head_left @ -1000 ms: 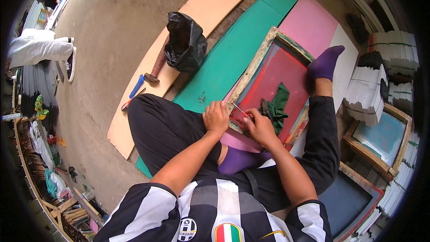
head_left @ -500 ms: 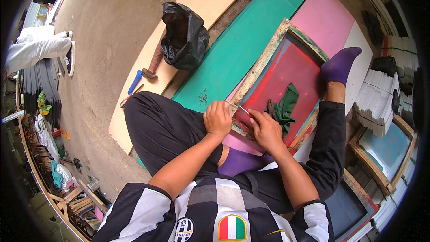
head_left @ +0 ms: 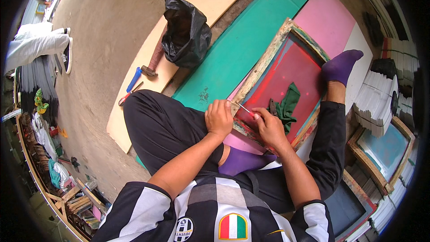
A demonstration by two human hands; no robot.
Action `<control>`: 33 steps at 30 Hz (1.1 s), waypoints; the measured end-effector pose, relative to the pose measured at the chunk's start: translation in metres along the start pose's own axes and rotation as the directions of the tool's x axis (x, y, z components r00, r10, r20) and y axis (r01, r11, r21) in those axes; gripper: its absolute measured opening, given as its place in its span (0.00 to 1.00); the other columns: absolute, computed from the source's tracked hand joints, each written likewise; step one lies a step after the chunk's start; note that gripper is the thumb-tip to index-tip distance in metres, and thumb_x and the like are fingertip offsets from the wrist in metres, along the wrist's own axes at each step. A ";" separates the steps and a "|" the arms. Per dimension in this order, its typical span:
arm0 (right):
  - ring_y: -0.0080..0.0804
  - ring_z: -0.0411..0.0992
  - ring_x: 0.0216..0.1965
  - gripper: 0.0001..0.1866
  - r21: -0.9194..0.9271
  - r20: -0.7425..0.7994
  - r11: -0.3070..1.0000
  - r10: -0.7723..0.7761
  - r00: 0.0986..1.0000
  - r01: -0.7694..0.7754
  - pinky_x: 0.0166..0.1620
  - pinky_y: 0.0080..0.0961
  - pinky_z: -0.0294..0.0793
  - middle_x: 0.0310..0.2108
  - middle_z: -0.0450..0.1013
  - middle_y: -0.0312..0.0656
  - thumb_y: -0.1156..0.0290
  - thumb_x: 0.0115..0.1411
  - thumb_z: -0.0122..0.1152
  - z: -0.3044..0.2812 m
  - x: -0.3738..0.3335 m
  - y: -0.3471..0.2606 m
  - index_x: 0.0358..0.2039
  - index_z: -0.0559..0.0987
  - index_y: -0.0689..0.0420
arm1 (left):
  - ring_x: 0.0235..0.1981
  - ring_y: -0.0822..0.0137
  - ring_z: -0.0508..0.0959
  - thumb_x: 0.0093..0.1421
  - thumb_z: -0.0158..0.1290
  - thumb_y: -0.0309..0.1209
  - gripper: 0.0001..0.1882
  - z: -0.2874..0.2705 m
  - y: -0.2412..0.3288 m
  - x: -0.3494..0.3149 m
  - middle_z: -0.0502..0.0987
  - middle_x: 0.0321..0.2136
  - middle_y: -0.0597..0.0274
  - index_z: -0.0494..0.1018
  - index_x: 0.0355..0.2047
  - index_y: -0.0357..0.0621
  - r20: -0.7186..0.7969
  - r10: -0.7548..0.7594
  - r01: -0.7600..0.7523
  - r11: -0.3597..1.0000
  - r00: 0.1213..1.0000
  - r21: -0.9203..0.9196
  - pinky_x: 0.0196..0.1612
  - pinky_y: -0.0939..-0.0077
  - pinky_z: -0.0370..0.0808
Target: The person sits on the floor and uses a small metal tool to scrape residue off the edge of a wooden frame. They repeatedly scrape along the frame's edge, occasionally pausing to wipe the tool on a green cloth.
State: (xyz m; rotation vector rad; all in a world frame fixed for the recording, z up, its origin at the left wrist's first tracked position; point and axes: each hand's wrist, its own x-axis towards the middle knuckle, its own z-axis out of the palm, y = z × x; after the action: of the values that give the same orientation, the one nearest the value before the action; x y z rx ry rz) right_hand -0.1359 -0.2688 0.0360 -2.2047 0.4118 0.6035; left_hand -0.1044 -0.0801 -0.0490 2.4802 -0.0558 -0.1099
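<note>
A wooden-framed printing screen (head_left: 265, 64) with red-stained mesh lies slanted between my legs. My left hand (head_left: 219, 119) is closed at the frame's near left corner, its fingertips against the wood. In my right hand (head_left: 270, 127) is a screwdriver (head_left: 246, 109), held by its red handle between thumb and fingers. Its thin metal shaft points up and left, and the tip meets the corner wood beside my left fingers. A crumpled dark green cloth (head_left: 289, 104) lies on the mesh just beyond my right hand.
A black plastic bag (head_left: 186, 33) stands on a peach board (head_left: 154, 54) beside a hammer (head_left: 150, 70), a blue-handled tool (head_left: 134, 79) and red-handled scissors (head_left: 122, 101). Green (head_left: 251, 27) and pink boards (head_left: 329, 11) lie under the screen. More framed screens (head_left: 380, 150) are at right.
My right hand has shifted and turned slightly on the screwdriver, so its red handle now shows. The tip stays at the frame's corner, and my left hand has hardly moved.
</note>
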 end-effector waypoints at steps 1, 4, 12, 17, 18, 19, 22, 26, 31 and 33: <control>0.55 0.79 0.46 0.14 0.046 -0.002 0.999 -0.027 1.000 0.027 0.48 0.45 0.77 0.43 0.81 0.52 0.62 0.69 0.57 -0.001 -0.001 -0.002 0.51 0.79 0.52 | 0.39 0.48 0.75 0.72 0.44 0.38 0.13 -0.001 0.001 0.000 0.75 0.35 0.55 0.74 0.36 0.46 0.005 -0.001 0.001 1.000 1.000 0.001 0.41 0.51 0.69; 0.54 0.79 0.46 0.14 0.133 -0.002 0.987 -0.090 0.996 0.089 0.49 0.44 0.77 0.43 0.81 0.52 0.63 0.69 0.57 -0.002 -0.002 -0.006 0.52 0.80 0.51 | 0.38 0.49 0.75 0.72 0.44 0.38 0.13 -0.001 0.001 0.001 0.75 0.35 0.56 0.75 0.36 0.46 0.005 0.001 -0.001 1.000 1.000 0.004 0.41 0.52 0.69; 0.53 0.80 0.37 0.19 -0.160 0.006 0.975 -0.154 0.988 0.152 0.43 0.43 0.78 0.35 0.80 0.54 0.72 0.64 0.60 -0.001 -0.003 -0.011 0.56 0.81 0.49 | 0.38 0.49 0.74 0.71 0.45 0.38 0.13 -0.001 0.000 0.001 0.74 0.34 0.56 0.75 0.35 0.46 0.011 -0.001 0.001 1.000 1.000 0.019 0.41 0.52 0.69; 0.55 0.80 0.34 0.23 -0.216 0.009 0.962 -0.170 0.985 0.168 0.39 0.50 0.80 0.31 0.78 0.55 0.68 0.63 0.59 0.005 -0.006 -0.007 0.59 0.79 0.41 | 0.38 0.49 0.74 0.72 0.44 0.38 0.14 0.000 0.002 0.001 0.74 0.34 0.55 0.74 0.35 0.46 0.016 0.003 -0.004 1.000 1.000 0.024 0.42 0.52 0.69; 0.56 0.80 0.34 0.23 -0.240 0.015 0.958 -0.160 0.987 0.159 0.39 0.50 0.80 0.32 0.78 0.56 0.68 0.63 0.59 0.006 -0.006 -0.011 0.60 0.78 0.40 | 0.38 0.49 0.74 0.72 0.43 0.39 0.14 -0.001 0.002 0.001 0.74 0.34 0.55 0.74 0.35 0.46 0.018 0.003 -0.004 1.000 1.000 0.028 0.42 0.52 0.69; 0.56 0.80 0.34 0.24 -0.282 0.024 0.950 -0.131 0.991 0.133 0.38 0.51 0.80 0.31 0.78 0.56 0.68 0.63 0.59 0.007 -0.008 -0.017 0.61 0.77 0.41 | 0.38 0.49 0.74 0.72 0.43 0.39 0.14 -0.001 0.001 0.001 0.74 0.35 0.55 0.74 0.35 0.46 0.021 0.004 -0.005 1.000 1.000 0.030 0.42 0.52 0.69; 0.58 0.81 0.35 0.28 -0.393 0.046 0.918 -0.035 0.998 0.051 0.38 0.53 0.82 0.31 0.78 0.59 0.70 0.62 0.57 0.009 -0.015 -0.043 0.64 0.74 0.42 | 0.38 0.47 0.74 0.72 0.43 0.38 0.14 -0.001 0.002 0.001 0.74 0.35 0.53 0.74 0.35 0.44 0.040 0.000 0.000 1.000 0.999 0.018 0.42 0.51 0.69; 0.60 0.81 0.34 0.31 -0.464 0.060 0.885 0.048 0.997 -0.014 0.38 0.54 0.82 0.32 0.78 0.60 0.72 0.61 0.55 0.015 -0.016 -0.061 0.67 0.71 0.46 | 0.39 0.44 0.73 0.72 0.43 0.36 0.14 -0.004 0.004 0.002 0.73 0.35 0.49 0.74 0.36 0.41 0.043 -0.004 0.005 1.000 0.999 -0.024 0.44 0.50 0.69; 0.62 0.81 0.34 0.30 -0.453 0.057 0.890 0.091 0.994 -0.056 0.39 0.56 0.81 0.32 0.79 0.63 0.72 0.60 0.54 0.021 -0.016 -0.071 0.65 0.72 0.49 | 0.38 0.43 0.73 0.72 0.43 0.34 0.13 -0.003 0.006 0.000 0.73 0.34 0.48 0.73 0.35 0.39 0.033 0.004 -0.002 0.998 0.999 -0.069 0.43 0.49 0.69; 0.63 0.81 0.35 0.29 -0.361 0.064 0.929 0.108 0.992 -0.078 0.41 0.57 0.80 0.31 0.79 0.65 0.72 0.60 0.55 0.020 -0.012 -0.068 0.64 0.73 0.49 | 0.38 0.42 0.73 0.72 0.43 0.34 0.13 -0.002 0.006 0.001 0.73 0.34 0.47 0.72 0.34 0.39 0.051 0.006 -0.003 0.998 0.999 -0.071 0.43 0.48 0.69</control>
State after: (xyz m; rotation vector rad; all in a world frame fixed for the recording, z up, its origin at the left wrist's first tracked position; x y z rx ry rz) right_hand -0.1194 -0.2088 0.0732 -2.5055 0.3881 0.8765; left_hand -0.1030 -0.0832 -0.0439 2.4067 -0.0778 -0.1702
